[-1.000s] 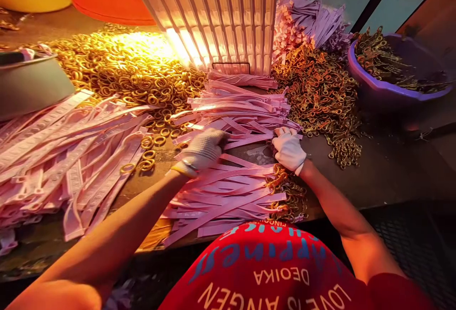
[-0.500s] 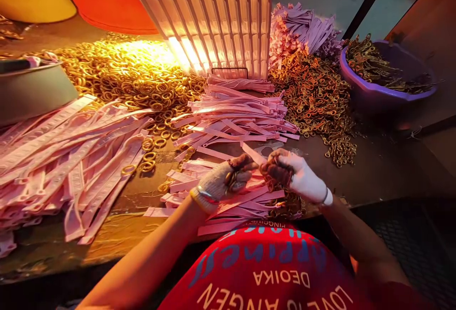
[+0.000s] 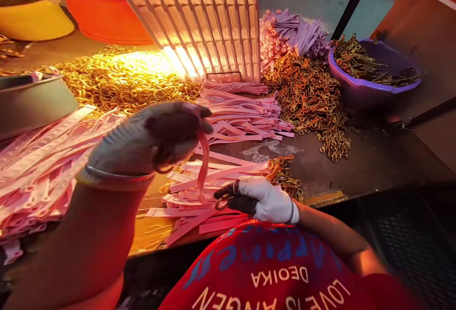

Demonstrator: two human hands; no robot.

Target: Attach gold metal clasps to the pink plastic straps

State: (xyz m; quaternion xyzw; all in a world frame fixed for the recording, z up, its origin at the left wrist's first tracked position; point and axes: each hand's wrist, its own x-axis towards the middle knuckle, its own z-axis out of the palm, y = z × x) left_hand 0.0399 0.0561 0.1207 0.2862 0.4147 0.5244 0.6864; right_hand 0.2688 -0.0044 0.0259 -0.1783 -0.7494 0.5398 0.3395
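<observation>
Raised close to the camera, my left hand (image 3: 160,134) wears a dirty knit glove and pinches one end of a pink strap (image 3: 204,162), which hangs down in a curve. Dark metal rings (image 3: 162,162) show under its palm. Lower and nearer my body, my right hand (image 3: 261,199), in a white glove with blackened fingers, is closed on a gold ring (image 3: 221,203) at its fingertips. Beneath both hands lies a loose heap of pink straps (image 3: 192,212), with gold swivel clasps (image 3: 285,177) at its right end.
Behind are a stack of pink straps (image 3: 245,115), a large pile of gold rings (image 3: 131,82) and a ribbed panel (image 3: 199,20). More straps (image 3: 32,167) and a grey pan (image 3: 35,105) lie left. Gold clasps (image 3: 302,96) and a purple basin (image 3: 374,86) stand right.
My hands were together over the straps and are now apart. My left hand has risen toward the camera and left with a strap; my right hand has come down and left, holding a ring.
</observation>
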